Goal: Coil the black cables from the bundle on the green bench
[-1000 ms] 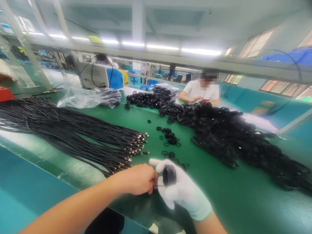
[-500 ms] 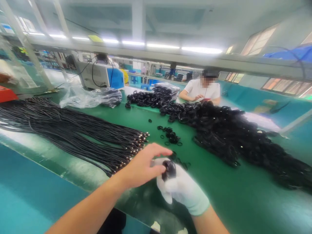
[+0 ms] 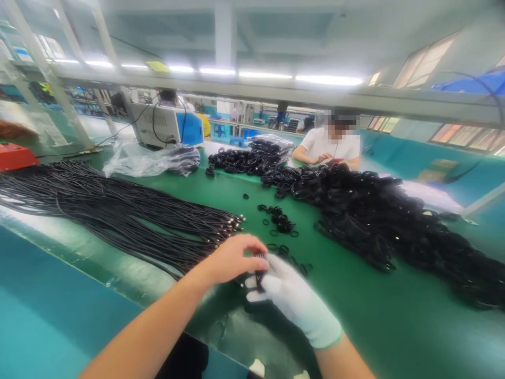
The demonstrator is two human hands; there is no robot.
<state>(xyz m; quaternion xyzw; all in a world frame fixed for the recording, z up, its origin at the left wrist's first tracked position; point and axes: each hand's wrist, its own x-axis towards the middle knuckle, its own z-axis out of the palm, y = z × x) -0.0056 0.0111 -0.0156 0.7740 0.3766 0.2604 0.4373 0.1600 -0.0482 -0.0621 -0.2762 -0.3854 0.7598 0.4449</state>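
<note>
A small coil of black cable (image 3: pixel 260 273) is held between my two hands, partly covered by the fingers. My left hand (image 3: pixel 232 259), bare, is closed with thumb and fingertips around the coil's upper left side. My right hand (image 3: pixel 290 289) wears a white glove and grips the coil from the right, a couple of its fingers extended past it. Just beyond the hands, small black rings (image 3: pixel 281 220) lie loose on the green tabletop (image 3: pixel 379 321). To the left, long black cables (image 3: pixel 130 210) lie side by side, their metal-tipped ends near my left hand.
A large heap of black coiled cables (image 3: pixel 366 216) covers the right side. Farther back are bagged coils (image 3: pixel 272 143), a clear plastic bag (image 3: pixel 138 160), and a grey-blue machine (image 3: pixel 165 123). A red box (image 3: pixel 16 157) stands far left. A person (image 3: pixel 331 145) sits across the table.
My left fingers have closed onto the coil from a more spread pose. Both hands moved slightly left, and the coil has turned to show more edge-on. The view shifted slightly.
</note>
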